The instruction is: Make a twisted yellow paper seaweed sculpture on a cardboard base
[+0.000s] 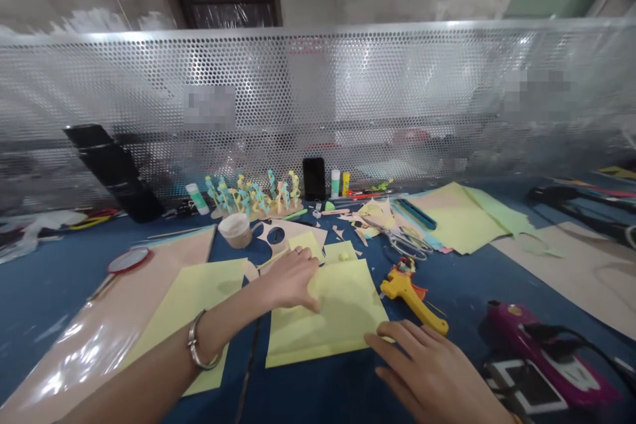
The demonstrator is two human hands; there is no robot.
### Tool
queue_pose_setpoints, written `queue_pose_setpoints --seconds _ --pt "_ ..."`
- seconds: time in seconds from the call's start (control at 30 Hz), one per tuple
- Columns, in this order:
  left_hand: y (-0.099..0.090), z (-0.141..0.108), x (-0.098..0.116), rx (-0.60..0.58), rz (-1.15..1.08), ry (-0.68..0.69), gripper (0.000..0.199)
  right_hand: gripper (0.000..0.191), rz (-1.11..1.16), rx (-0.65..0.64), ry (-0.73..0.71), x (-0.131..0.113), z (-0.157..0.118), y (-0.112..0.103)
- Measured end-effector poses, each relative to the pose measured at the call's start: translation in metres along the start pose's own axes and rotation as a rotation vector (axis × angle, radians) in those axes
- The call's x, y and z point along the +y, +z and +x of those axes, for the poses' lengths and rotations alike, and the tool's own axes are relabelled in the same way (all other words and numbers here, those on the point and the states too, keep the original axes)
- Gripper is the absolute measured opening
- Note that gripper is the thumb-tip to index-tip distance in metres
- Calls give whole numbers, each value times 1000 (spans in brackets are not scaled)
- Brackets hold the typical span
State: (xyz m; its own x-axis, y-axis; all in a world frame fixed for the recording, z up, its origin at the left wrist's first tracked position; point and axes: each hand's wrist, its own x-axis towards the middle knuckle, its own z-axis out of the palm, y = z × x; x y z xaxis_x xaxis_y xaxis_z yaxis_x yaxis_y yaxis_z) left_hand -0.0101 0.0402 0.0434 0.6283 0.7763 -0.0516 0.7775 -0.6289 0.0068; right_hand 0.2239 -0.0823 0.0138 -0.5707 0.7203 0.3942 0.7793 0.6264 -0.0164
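A yellow paper sheet (330, 311) lies on the blue table in front of me, with a crease along its near edge. My left hand (293, 278) rests over the sheet's upper left part, palm down with fingers apart, near a smaller yellow piece (305, 242). At the sheet's lower right corner, my right hand (422, 361) has its fingertips by the edge, fingers spread. Another yellow sheet (199, 305) lies to the left over a pinkish sheet in plastic. Neither hand grips anything visible.
A yellow glue gun (415, 298), scissors (407, 244) and paper scraps lie right of centre. A white cup (235, 230), small paper figures (256, 195), a phone (314, 179) and glue sticks stand behind. A magenta power strip (556, 358) is at right, a black bottle (116, 172) at left.
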Motion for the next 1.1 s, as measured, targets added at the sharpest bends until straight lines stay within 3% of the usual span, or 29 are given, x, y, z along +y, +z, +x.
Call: queue_pose_setpoints --seconds 0.1,0.23,0.33,0.4,0.47,0.57,0.67,0.73,0.87,0.97,1.03,1.1 --pt "-9 -12 -1 9 -26 -35 29 24 89 -21 -2 1 7 -9" --pt "-30 -36 -2 133 -161 -117 27 26 275 14 85 9 23 -18" --pt "-39 -51 1 338 -373 -272 33 35 437 174 278 20 41 -10" --pt "-35 -57 6 454 -514 -386 33 44 615 322 446 25 56 2" --pt "-25 -60 11 521 -708 -430 33 57 839 378 583 26 69 15" --pt "-9 -62 20 523 -989 -420 36 63 1131 231 636 20 82 27" --pt "5 -64 25 495 -1136 -418 37 43 1317 70 659 13 85 28" --pt "14 -64 24 490 -1189 -436 37 31 1364 32 705 12 81 26" --pt "30 -64 21 508 -1408 -453 42 22 1406 -1 787 17 73 23" --pt "38 -66 23 604 -1547 -374 61 25 1483 38 839 20 70 25" --pt "41 -68 27 570 -1527 -294 80 25 1528 97 872 19 70 26" --pt "42 -69 32 450 -1445 -253 91 26 1565 119 880 16 70 28"
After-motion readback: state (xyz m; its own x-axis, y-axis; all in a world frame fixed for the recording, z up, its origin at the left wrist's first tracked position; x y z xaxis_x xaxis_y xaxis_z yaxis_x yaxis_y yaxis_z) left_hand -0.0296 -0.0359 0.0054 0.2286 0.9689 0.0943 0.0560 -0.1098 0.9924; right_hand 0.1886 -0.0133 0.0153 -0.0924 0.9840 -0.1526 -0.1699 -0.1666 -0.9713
